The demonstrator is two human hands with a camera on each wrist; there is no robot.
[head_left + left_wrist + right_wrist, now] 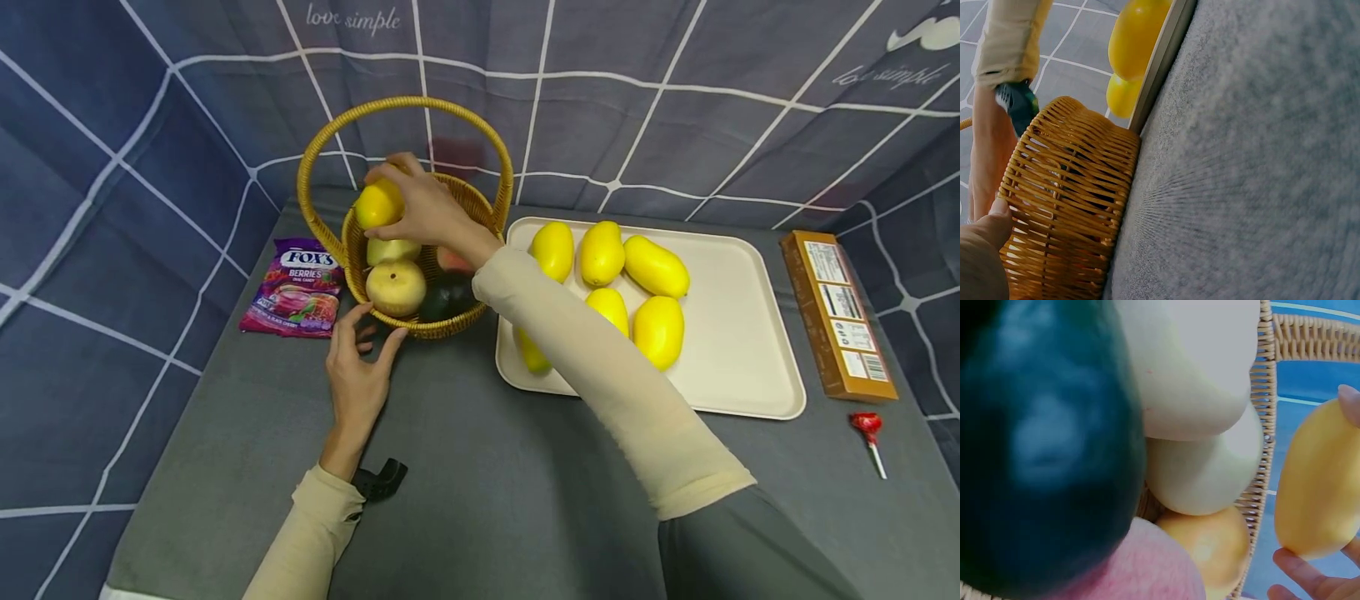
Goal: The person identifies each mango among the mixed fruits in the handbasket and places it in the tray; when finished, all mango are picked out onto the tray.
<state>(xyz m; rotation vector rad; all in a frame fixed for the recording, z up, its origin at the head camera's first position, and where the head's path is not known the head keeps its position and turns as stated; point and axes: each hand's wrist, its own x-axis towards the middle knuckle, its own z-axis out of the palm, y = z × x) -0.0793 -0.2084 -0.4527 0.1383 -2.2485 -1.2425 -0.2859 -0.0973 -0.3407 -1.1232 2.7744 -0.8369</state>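
My right hand point(431, 208) holds a yellow mango point(378, 204) between thumb and fingers over the left back part of a wicker basket point(442, 328). The right wrist view shows that mango point(1319, 481) beyond the woven rim. Inside the basket lie a round pale yellow fruit point(396, 287), another pale fruit point(392, 252), a dark green fruit point(1047, 450) and a pinkish fruit point(1154, 565). An orange-yellow fruit point(1213, 547) is also there. My left hand point(358, 367) holds the basket's front left rim; its thumb point(999, 215) presses the wickerwork from outside.
A cream tray point(738, 333) with several yellow mangoes point(658, 332) stands right of the basket, partly under my right sleeve. A purple candy bag point(296, 287) lies left. At far right are a brown box point(840, 317) and a red lollipop point(867, 423). The basket's handle point(405, 102) arches overhead.
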